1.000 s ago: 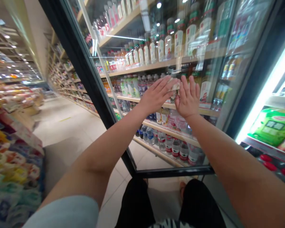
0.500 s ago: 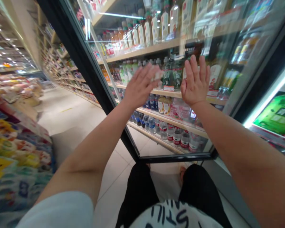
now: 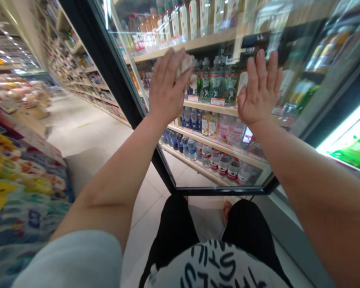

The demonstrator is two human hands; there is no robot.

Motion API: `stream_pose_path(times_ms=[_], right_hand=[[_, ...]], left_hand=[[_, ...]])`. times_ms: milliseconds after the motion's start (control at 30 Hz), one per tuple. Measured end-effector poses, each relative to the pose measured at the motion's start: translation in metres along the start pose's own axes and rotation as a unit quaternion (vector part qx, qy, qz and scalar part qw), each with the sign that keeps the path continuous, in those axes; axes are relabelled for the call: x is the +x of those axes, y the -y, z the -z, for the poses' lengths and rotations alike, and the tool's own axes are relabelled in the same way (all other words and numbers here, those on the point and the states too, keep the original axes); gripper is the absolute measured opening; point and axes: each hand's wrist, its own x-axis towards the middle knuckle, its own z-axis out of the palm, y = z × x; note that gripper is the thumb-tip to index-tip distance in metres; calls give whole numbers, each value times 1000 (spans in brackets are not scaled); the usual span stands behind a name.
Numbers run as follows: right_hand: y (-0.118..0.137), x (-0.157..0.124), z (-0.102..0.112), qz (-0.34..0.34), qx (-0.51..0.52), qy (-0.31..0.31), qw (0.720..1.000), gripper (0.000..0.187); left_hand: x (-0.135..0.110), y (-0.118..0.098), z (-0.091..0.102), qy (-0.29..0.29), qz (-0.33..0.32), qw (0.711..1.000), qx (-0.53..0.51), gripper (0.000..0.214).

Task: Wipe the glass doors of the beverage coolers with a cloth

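Note:
A glass cooler door with a black frame stands open in front of me, mirroring shelves of bottles. My left hand presses a crumpled pale cloth against the upper left part of the glass, fingers laid over it. My right hand rests flat on the glass to the right of it, fingers stretched out and spread, holding nothing. The two hands are well apart.
The lit cooler interior with green packs is at the right. A shop aisle with long shelving runs back on the left. A display of colourful packs stands close at my left. My legs are just below the door's bottom edge.
Both hands have moved up the glass. The left hand has carried the cloth leftward and away from the right hand, which has spread its fingers wider.

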Motion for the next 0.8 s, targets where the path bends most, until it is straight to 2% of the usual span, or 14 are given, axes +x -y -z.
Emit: stream_pose_path(times_ms=[67,100,200,233,267,300,400,500,567,600,667,700,733,800], right_hand=[[0,0,3,1,-9,6,1000,59],[1,0,5,4,-14,9,1000,59],[5,0,14,9,-33,4,999,57],[7,1,17,9,-38,0,999,56],[9,1,20,10,-41,-4,999,56],[11,1,22,14,-42,-9,999,57],[11,3,23,24,-51,-22,998,64],[2,4,16,38,-58,-19,997,65],[-5,4,12,52,-56,-18,997,59],[-8,4,10,57,-56,-21,997,57],[-9,4,10,61,-60,-26,996,55],[-8,3,11,62,-60,-25,996,55],[-6,3,12,57,-58,-25,996,55],[-1,3,15,47,-50,-28,997,55]], left_hand=[[-5,0,-5,-52,33,998,13,51],[-11,-3,-11,-39,26,999,16,49],[-31,-17,-23,134,-81,988,-6,38],[-33,-19,-22,175,-116,978,-7,38],[-33,-19,-19,182,-135,974,6,38],[-29,-16,-13,157,-134,978,36,41],[-16,-5,-3,18,-65,984,165,50],[-22,-5,-21,-92,-39,976,196,51],[-36,-12,-43,-99,-111,976,157,47],[-43,-16,-52,-40,-180,974,135,45],[-48,-16,-60,38,-246,962,112,43],[-46,-13,-59,47,-243,963,110,45],[-41,-9,-56,27,-216,969,113,47],[-29,-1,-47,-54,-148,980,122,54]])
